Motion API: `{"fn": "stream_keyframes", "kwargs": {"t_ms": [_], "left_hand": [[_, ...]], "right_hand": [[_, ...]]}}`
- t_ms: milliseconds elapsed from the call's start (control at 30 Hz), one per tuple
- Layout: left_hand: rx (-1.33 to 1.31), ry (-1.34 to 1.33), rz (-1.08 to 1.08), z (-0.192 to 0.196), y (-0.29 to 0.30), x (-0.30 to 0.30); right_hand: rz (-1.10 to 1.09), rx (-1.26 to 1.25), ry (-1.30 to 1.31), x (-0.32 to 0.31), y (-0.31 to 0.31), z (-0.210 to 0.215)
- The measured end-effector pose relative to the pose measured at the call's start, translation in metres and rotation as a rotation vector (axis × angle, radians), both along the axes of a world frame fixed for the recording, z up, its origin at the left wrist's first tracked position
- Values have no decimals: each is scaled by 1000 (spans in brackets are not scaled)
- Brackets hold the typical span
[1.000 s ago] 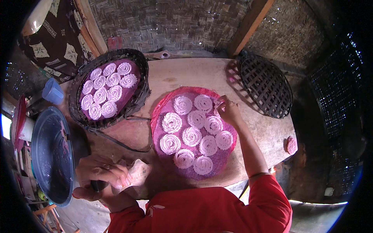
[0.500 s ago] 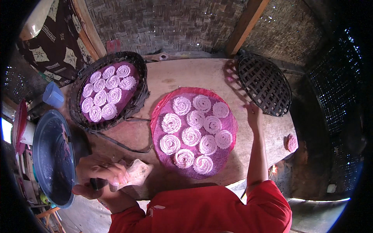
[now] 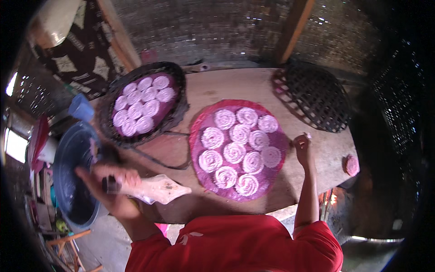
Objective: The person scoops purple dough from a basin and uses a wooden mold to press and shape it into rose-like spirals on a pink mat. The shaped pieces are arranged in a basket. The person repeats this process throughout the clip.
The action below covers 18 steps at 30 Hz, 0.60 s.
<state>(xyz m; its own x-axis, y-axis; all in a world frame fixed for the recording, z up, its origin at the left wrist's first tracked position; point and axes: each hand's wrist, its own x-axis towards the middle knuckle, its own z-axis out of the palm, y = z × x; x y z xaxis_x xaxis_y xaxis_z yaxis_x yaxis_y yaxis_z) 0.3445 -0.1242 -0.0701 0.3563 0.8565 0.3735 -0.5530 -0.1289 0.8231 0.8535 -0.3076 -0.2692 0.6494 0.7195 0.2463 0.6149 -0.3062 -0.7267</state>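
left hand [image 3: 113, 181] gripping piping bag [image 3: 156, 189] | right hand [image 3: 301, 147] loosely curled (empty) | purple mat [image 3: 199, 136]: 10 swirls | basket [image 3: 179, 86]: 10

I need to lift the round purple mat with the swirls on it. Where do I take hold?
Grip the round purple mat by its bare rim, from the right side, where the right hand already rests beside the edge. The swirls fill the middle, so only the thin margin is free. It looks flat and floppy; probably take the opposite rim too, though the left hand holds a piping bag.
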Motion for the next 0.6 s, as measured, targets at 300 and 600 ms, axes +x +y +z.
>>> {"fn": "stream_keyframes", "kwargs": {"t_ms": [300, 600], "left_hand": [[-443, -99, 189, -67, 49, -65], [-525, 24, 568, -65, 46, -41]], "right_hand": [[-48, -144, -272, 1, 22, -21], [5, -32, -24, -25, 33, 52]]}}
